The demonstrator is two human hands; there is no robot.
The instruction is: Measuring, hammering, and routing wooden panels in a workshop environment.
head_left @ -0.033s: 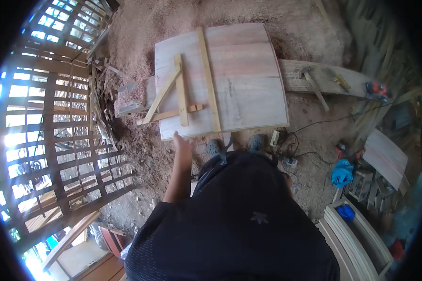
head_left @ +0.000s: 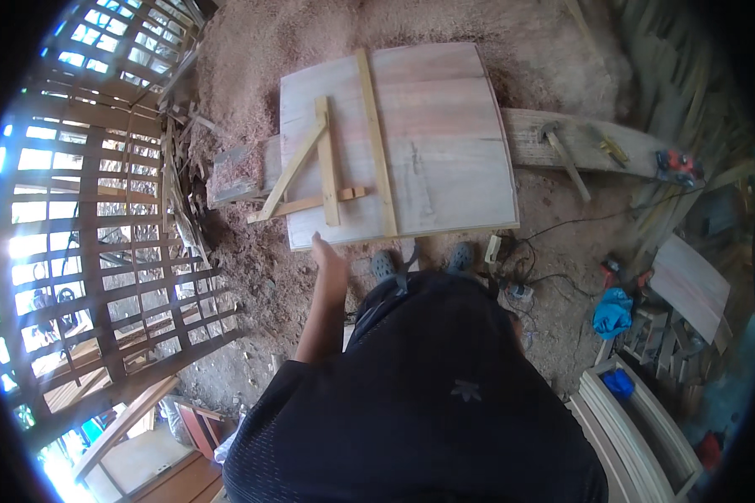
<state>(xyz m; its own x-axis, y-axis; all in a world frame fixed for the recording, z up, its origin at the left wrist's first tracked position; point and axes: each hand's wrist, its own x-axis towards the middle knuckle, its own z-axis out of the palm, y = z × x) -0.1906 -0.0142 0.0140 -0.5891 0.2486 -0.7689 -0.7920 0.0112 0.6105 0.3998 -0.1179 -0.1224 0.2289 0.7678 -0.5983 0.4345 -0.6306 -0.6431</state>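
Observation:
A wide, pale plywood panel (head_left: 445, 142) lies across a long plank in front of me. On its left half rest loose wooden strips: a long batten (head_left: 376, 142), a shorter upright piece (head_left: 327, 163), a slanting piece (head_left: 292, 172) and a low crosspiece (head_left: 310, 204). My left hand (head_left: 330, 261) is at the panel's near edge, close to its left corner, with one digit stretched up over the edge; the other fingers are hard to make out. It appears to hold nothing. My right hand is hidden; only a bit of skin shows beside my dark shirt.
The plank (head_left: 528, 134) carries a hammer (head_left: 564, 159), a small yellow-handled tool (head_left: 614, 149) and a red power tool (head_left: 678, 165). Cords and a power strip (head_left: 520, 292) lie on the ground at right. Wooden frames (head_left: 637, 427) stand lower right; a slatted wall (head_left: 96, 210) is at left.
The view has shifted very slightly. My left hand stays at the panel's near edge, and the wooden strips lie as before.

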